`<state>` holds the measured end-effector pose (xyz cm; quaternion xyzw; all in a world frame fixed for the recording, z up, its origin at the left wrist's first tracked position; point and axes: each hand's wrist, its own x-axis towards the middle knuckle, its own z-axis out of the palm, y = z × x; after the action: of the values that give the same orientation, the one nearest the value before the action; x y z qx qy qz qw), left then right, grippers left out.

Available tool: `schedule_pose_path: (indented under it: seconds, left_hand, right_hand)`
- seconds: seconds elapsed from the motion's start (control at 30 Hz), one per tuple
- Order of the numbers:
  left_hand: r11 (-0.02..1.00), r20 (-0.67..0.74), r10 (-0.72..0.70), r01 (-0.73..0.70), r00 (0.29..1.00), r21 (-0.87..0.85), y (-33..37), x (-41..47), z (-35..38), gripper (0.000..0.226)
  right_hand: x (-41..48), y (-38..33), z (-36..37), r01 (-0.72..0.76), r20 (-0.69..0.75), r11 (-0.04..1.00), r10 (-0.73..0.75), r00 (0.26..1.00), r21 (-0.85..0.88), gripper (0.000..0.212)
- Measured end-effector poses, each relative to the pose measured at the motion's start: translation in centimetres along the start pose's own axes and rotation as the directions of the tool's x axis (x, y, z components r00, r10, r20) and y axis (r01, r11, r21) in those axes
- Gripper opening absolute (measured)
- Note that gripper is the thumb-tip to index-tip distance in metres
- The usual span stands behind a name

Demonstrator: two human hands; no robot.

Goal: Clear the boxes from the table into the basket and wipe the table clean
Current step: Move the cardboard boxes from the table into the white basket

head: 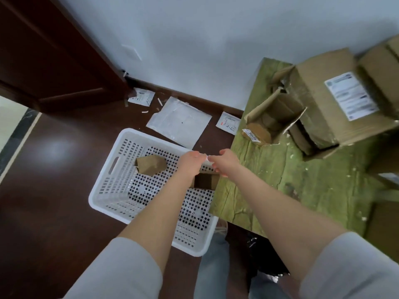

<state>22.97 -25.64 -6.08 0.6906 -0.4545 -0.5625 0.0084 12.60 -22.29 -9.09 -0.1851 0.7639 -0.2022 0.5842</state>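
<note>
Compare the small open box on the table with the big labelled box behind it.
The small open box is much smaller than the big labelled box. The small box's flaps gape open, showing cardboard rolls inside; the big one shows a closed side. The big box carries a large white shipping label; the small box does not. Both are brown cardboard on the green table.

Pale wall (194, 39); dark glossy floor (54, 180); dark wooden door (49, 61).

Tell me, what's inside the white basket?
Inside the white basket lie a small brown cardboard box and another brown box partly hidden under the left hand and right hand. The arms cover part of the bottom, so more could be there.
</note>
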Motion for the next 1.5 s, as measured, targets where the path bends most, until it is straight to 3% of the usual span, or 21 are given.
schedule_pose_path:
  seconds: [0.23, 0.33, 0.43, 0.53, 0.63, 0.7, 0.8, 0.87, 0.97, 1.23, 1.5]
  left_hand:
    - [0.956, -0.018, 0.277, -0.273, 0.961, 0.106, 6.0, -3.5, 4.6, 0.055]
    - [0.888, -0.060, 0.432, -0.413, 0.900, 0.200, 7.7, -4.4, 6.7, 0.063]
    - [0.822, -0.084, 0.536, -0.498, 0.840, 0.277, 9.0, -4.4, 8.5, 0.078]
    - [0.831, -0.070, 0.507, -0.466, 0.859, 0.304, 10.4, -3.6, 9.8, 0.097]
    - [0.860, -0.067, 0.456, -0.420, 0.888, 0.290, 10.9, -2.3, 10.3, 0.094]
    - [0.854, -0.075, 0.462, -0.420, 0.884, 0.307, 10.7, -1.7, 10.4, 0.081]
    - [0.804, -0.034, 0.506, -0.457, 0.862, 0.379, 10.0, -1.3, 10.4, 0.046]
    - [0.796, -0.011, 0.504, -0.459, 0.864, 0.394, 9.4, -0.8, 10.2, 0.036]
    - [0.823, -0.034, 0.488, -0.448, 0.872, 0.349, 8.6, -0.4, 9.5, 0.027]
    - [0.880, -0.184, 0.465, -0.431, 0.866, 0.198, 6.8, -0.6, 5.0, 0.027]
    - [0.963, -0.408, 0.234, -0.268, 0.883, -0.028, 2.4, 0.9, -0.6, 0.038]
  right_hand:
    - [-3.4, 2.1, -8.1, -0.138, -0.013, 0.988, 0.139, 0.990, 0.074, 0.015]
    - [-3.6, 3.2, -11.0, -0.171, -0.157, 0.979, 0.187, 0.970, 0.111, 0.025]
    - [-3.3, 3.3, -13.0, -0.091, -0.335, 0.965, 0.173, 0.926, 0.247, 0.022]
    - [-3.4, 2.4, -14.4, -0.009, -0.385, 0.917, 0.177, 0.906, 0.399, 0.076]
    - [-2.8, 1.2, -15.2, 0.044, -0.336, 0.884, 0.130, 0.933, 0.465, 0.085]
    - [-1.9, 0.9, -15.3, 0.042, -0.314, 0.871, 0.130, 0.940, 0.489, 0.080]
    - [-1.3, 1.2, -14.9, 0.010, -0.332, 0.901, 0.150, 0.931, 0.435, 0.052]
    - [-1.0, 1.6, -14.8, -0.009, -0.368, 0.929, 0.155, 0.917, 0.369, 0.034]
    - [-0.8, 1.9, -14.4, -0.043, -0.362, 0.927, 0.188, 0.913, 0.373, 0.023]
    - [-0.3, -0.5, -10.3, -0.032, -0.293, 0.950, 0.128, 0.948, 0.311, 0.024]
    - [-0.5, -2.8, -4.0, -0.042, -0.145, 0.958, 0.085, 0.986, 0.283, 0.026]
